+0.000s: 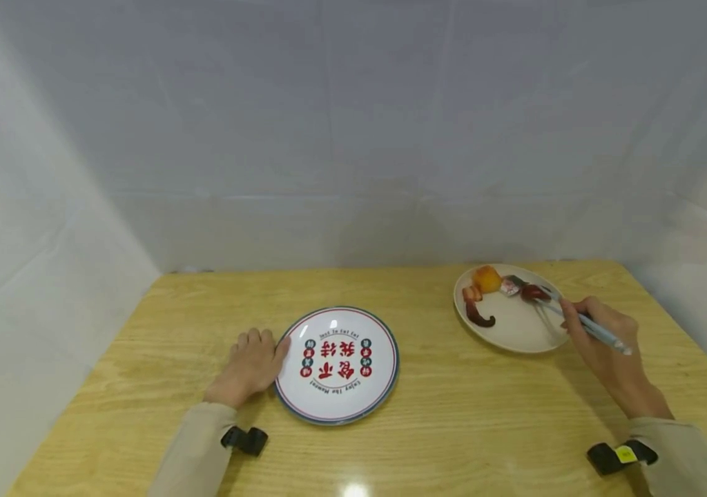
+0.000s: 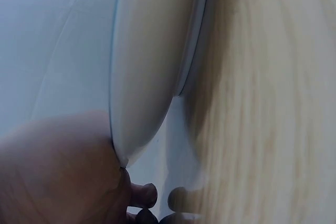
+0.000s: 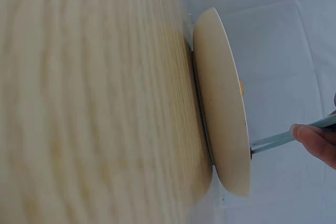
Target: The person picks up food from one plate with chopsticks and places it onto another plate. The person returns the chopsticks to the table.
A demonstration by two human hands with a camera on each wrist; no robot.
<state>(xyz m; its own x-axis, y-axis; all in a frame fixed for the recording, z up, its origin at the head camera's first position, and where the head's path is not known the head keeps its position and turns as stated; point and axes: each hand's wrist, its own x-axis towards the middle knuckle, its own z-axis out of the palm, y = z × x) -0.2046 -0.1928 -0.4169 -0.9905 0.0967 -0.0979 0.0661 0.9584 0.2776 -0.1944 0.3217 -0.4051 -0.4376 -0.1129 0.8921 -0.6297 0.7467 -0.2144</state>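
Observation:
My left hand (image 1: 253, 362) lies at the left rim of a white plate (image 1: 339, 397) with a blue edge and red lettering. Its thumb touches the rim, while the other fingers stretch out beside the plate. My right hand (image 1: 611, 338) grips pale blue chopsticks (image 1: 598, 330) over the right side of a cream plate (image 1: 524, 331). Their tips meet a dark red, glossy food piece (image 1: 534, 293) on that plate. In the right wrist view the chopsticks (image 3: 278, 139) reach behind the cream plate's rim, and their tips are mostly hidden.
Also on the cream plate are an orange-yellow piece (image 1: 487, 279), a reddish striped piece (image 1: 471, 294), a curved dark brown piece (image 1: 479, 316) and a pale speckled piece (image 1: 509, 286). Whitish sheeting (image 1: 328, 138) rises behind the wooden table (image 1: 440, 435) and at both sides.

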